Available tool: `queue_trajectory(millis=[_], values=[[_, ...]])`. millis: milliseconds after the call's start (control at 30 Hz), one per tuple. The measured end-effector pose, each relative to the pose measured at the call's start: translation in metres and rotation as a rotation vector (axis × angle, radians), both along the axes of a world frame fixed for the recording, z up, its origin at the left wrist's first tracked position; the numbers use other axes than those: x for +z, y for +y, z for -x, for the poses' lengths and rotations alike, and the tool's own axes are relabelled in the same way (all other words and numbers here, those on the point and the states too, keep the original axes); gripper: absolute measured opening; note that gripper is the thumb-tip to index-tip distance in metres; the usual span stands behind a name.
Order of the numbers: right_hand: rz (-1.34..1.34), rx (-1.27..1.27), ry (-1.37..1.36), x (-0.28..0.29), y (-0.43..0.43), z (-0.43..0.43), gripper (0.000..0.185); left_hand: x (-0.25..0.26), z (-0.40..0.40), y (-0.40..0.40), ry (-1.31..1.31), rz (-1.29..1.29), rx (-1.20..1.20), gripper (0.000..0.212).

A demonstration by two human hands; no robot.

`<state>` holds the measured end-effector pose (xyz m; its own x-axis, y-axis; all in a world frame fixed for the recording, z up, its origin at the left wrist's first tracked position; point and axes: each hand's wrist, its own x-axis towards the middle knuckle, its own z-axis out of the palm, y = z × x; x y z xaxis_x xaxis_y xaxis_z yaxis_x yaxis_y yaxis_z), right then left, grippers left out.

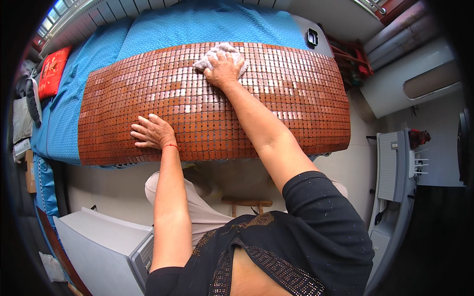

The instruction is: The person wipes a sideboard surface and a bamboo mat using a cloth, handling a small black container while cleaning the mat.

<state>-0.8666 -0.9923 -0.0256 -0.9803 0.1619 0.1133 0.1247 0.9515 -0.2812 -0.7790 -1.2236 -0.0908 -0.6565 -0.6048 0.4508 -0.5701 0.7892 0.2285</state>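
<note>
A reddish-brown tile mat [296, 107], made of small linked pieces, lies over a blue textured cover [207, 27]. Near the far edge of the mat, my right hand [224, 70] presses a crumpled whitish cloth [202, 63] down onto the tiles, its fingers bent over the fabric. My left hand [154, 131] rests palm down on the nearer left part of the mat, fingers spread, with nothing in it. A red string circles the left wrist. The palm side of both hands is hidden.
A red packet [54, 72] lies on the cover at the far left. A black-rimmed fitting [312, 37] sits at the back right corner. Beside my left arm stands a grey-white cabinet [107, 236]; another long grey-white unit [390, 166] is at the right. A wooden stool [246, 202] shows below me.
</note>
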Motion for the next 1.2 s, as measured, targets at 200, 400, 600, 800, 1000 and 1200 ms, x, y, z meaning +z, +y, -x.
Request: queue_trajectory(millis=[200,400,600,800,1000,1200], values=[[-0.065,-0.365,-0.097,0.002,0.171,-0.008,0.058,-0.003,0.002,-0.003,-0.046,0.047,0.016,0.051],[-0.153,-0.664,-0.074,-0.01,0.343,-0.126,0.065,-0.005,0.001,0.003,-0.08,-0.017,-0.024,0.061],[-0.143,-0.559,-0.198,0.015,0.244,-0.184,0.06,0.006,0.002,0.003,-0.119,-0.077,-0.048,0.073],[-0.006,0.084,-0.214,0.022,-0.002,-0.191,0.057,0.04,-0.003,-0.002,-0.321,-0.276,-0.116,0.074],[0.05,0.196,0.045,0.007,-0.022,-0.215,0.057,0.047,-0.034,0.054,-0.176,-0.225,-0.384,0.067],[0.016,-0.285,0.097,-0.007,0.12,-0.252,0.053,0.013,-0.061,0.066,-0.268,-0.023,-0.509,0.064]])
